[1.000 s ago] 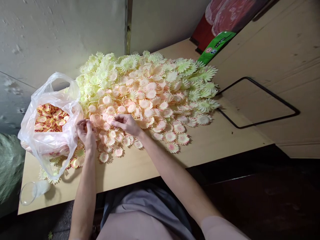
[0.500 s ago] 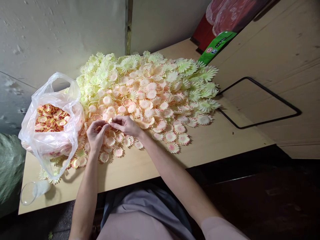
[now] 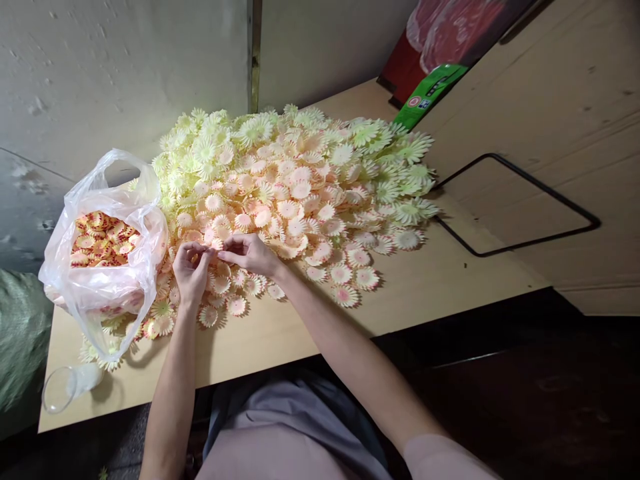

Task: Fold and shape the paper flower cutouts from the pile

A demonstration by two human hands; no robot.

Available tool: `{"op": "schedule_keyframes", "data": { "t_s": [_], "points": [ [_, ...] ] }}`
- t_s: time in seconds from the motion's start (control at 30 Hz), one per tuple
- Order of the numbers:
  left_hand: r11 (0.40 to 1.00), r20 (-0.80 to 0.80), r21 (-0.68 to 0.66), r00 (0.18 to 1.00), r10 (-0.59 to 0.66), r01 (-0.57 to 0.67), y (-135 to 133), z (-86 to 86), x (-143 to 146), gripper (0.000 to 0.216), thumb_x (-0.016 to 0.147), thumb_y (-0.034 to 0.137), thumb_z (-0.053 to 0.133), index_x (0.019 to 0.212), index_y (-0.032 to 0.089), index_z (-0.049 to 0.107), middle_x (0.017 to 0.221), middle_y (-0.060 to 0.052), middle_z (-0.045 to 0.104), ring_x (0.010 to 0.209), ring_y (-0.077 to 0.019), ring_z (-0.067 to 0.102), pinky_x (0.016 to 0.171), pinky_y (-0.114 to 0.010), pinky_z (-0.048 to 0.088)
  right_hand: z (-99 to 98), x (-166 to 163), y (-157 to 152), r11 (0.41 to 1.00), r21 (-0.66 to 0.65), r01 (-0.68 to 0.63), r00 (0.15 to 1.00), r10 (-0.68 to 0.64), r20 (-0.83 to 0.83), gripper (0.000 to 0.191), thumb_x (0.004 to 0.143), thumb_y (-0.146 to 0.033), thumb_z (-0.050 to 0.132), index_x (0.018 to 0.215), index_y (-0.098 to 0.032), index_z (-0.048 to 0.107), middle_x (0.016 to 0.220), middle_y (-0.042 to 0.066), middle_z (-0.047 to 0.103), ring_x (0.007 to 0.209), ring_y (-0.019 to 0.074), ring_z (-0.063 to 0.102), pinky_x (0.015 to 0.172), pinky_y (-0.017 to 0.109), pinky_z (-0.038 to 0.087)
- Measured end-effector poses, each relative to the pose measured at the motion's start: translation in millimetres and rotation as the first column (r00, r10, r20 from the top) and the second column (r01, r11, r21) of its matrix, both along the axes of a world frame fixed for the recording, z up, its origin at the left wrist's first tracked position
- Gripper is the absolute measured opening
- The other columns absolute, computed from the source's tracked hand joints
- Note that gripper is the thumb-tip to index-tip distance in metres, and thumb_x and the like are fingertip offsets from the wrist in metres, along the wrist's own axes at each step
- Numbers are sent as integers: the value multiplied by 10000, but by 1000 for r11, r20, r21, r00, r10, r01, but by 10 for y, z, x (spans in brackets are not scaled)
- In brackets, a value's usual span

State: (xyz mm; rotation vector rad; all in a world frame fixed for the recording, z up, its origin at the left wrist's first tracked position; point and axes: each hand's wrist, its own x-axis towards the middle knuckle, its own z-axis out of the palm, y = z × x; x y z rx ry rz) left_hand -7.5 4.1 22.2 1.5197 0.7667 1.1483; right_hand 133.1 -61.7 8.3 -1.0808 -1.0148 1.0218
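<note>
Both my hands are close together above the near side of a wide heap of flower-shaped petal pieces (image 3: 300,190), pale pink in the middle and yellow-green round the outside. My left hand (image 3: 191,273) is closed in a pinch, thumb against bent fingers. Its fingertips nearly meet those of my right hand (image 3: 253,255), also pinched, coming in from the right. Whatever small thing lies between the fingertips is hidden and too small to name. Left of my hands, a white plastic bag (image 3: 107,279) stands open, holding yellow petal pieces with red edges (image 3: 100,243).
A clear glass (image 3: 59,390) lies tilted at the table's (image 3: 300,327) front left corner. On the right are a cardboard sheet (image 3: 530,100), a black wire frame (image 3: 543,185) and a green packet (image 3: 429,93). A green sack (image 3: 20,340) bulges at the left edge.
My right fingertips have drawn slightly apart from the left ones and sit a little lower. The view has shifted slightly; the heap and the bag stay put.
</note>
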Motion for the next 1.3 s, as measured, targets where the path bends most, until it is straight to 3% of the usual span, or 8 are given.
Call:
{"op": "schedule_keyframes", "data": {
  "t_s": [0.23,0.4,0.53,0.63,0.8,1.03,1.3],
  "points": [
    [998,32,64,999,-19,17,-14,-37,34,302,778,326,713,776,194,441,776,-4,593,724,-85,579,689,-197,482,2,15,16,1000,-8,-30,1000,30,5,228,738,-355,707,773,-148,619,679,-10,585,605,107,540,588,247,456],
    [976,176,-16,961,215,-216,154,-45,-53,324,775,385,705,789,193,444,800,23,530,572,-39,449,509,-156,393,17,40,13,999,-40,22,1000,-22,3,213,700,-320,726,741,-143,615,699,-1,616,625,109,561,598,244,460],
    [936,154,85,933,325,-341,171,-9,-73,252,757,306,723,901,189,553,830,18,551,648,-57,505,582,-169,431,30,33,16,998,-34,45,999,-46,-21,209,706,-322,725,741,-142,625,709,2,628,633,112,573,618,251,472],
    [957,73,149,968,240,-248,75,25,-31,211,728,272,752,855,175,614,828,-3,610,741,-87,584,675,-193,475,30,29,17,999,-38,9,998,-12,-62,220,720,-337,727,782,-144,641,744,16,652,675,131,606,652,270,504],
    [998,-22,29,999,-46,47,-21,33,-3,290,670,283,800,890,171,647,805,-35,699,754,-147,676,714,-269,537,-1,54,22,998,-6,-58,996,58,-71,210,721,-318,732,798,-146,639,760,15,647,707,135,612,661,265,515],
    [999,-31,-41,999,-31,30,-1,30,-22,316,650,284,816,891,160,653,790,-41,720,744,-143,687,727,-266,548,-27,60,30,996,6,-84,993,85,-79,226,745,-328,718,861,-139,670,835,42,684,771,153,643,742,300,534],
    [996,-14,-84,999,-33,32,28,13,-26,312,638,285,827,870,164,657,759,-24,709,719,-118,672,723,-236,531,-15,56,22,997,7,-77,995,77,-66,230,745,-345,717,831,-134,687,817,40,686,751,142,638,710,275,535]
  ]
}}
